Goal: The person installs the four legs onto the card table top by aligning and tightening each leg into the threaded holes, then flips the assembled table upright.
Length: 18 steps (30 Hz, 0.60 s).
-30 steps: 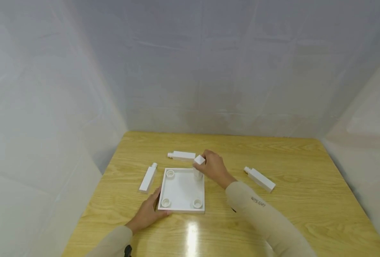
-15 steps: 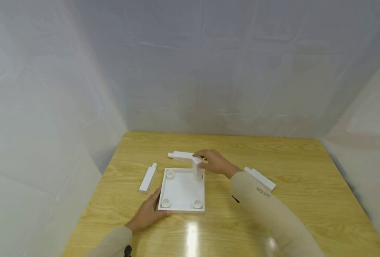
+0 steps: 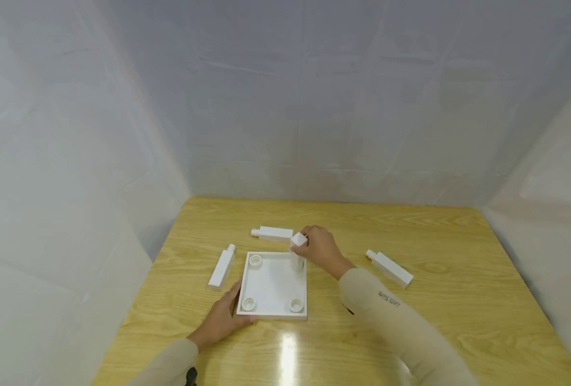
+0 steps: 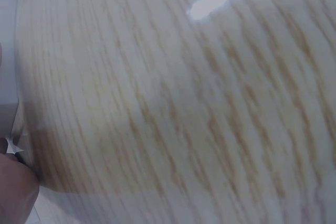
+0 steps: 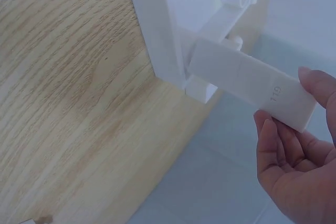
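Note:
A white rimmed panel (image 3: 273, 284) lies on the table with round sockets in three visible corners. My left hand (image 3: 220, 321) holds it by the near left corner, fingers along the left side and thumb at the front edge. At the far right corner a white square-section leg (image 3: 297, 252) stands upright. My right hand (image 3: 324, 251) pinches the top of this leg between thumb and fingers. In the right wrist view the leg (image 5: 247, 80) bears the number 119, and its lower end is hidden in the panel's corner. The left wrist view shows mostly table, with a fingertip (image 4: 16, 187) at the edge.
Similar white legs with threaded ends lie on the wooden table (image 3: 439, 321): one behind the panel (image 3: 274, 234), one left of it (image 3: 222, 266), one to the right (image 3: 391, 269). Pale sheeting (image 3: 338, 107) encloses the back and sides.
Half a second ago the right fingers were loosened and the hand turned slightly right. Now they pinch the leg again, and its top has turned a little. The left hand keeps its place.

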Motion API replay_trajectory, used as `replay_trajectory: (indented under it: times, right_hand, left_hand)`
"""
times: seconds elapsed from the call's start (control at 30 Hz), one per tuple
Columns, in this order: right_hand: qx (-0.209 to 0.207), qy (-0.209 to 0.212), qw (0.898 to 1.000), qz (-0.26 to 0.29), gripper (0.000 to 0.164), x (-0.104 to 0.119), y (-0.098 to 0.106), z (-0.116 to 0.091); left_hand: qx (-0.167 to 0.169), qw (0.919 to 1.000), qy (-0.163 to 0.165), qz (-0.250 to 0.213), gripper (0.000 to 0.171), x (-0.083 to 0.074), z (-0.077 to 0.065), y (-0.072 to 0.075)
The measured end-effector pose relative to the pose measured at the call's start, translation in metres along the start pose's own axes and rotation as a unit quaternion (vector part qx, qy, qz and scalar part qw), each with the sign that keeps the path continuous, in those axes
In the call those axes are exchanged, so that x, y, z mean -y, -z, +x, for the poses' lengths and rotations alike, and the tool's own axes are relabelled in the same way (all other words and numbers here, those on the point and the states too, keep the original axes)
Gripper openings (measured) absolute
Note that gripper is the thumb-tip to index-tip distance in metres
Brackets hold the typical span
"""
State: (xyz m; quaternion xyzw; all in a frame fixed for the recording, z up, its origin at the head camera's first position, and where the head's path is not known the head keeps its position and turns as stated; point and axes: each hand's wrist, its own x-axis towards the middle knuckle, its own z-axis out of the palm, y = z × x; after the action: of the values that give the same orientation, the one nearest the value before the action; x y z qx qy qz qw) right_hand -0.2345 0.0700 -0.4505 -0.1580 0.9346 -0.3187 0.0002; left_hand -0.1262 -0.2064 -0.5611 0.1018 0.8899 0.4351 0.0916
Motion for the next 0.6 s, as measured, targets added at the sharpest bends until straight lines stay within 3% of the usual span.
replay_trajectory:
  times: [0.3,0.5,0.6]
  right_hand:
    - [-0.004,0.006,1.0,-0.005,0.036,-0.002,-0.001,-0.001]
    - [0.075,0.029,0.996,-0.025,0.07,-0.003,0.011,0.001]
    - [0.109,0.057,0.992,-0.03,0.074,-0.005,0.019,0.005]
  left_hand:
    - [-0.018,0.9998,-0.011,0.006,0.104,-0.001,0.0,-0.002]
    - [-0.01,0.9999,0.002,0.0,0.106,0.001,0.0,-0.002]
    - [-0.003,1.0,0.006,-0.004,0.106,0.003,0.001,-0.001]
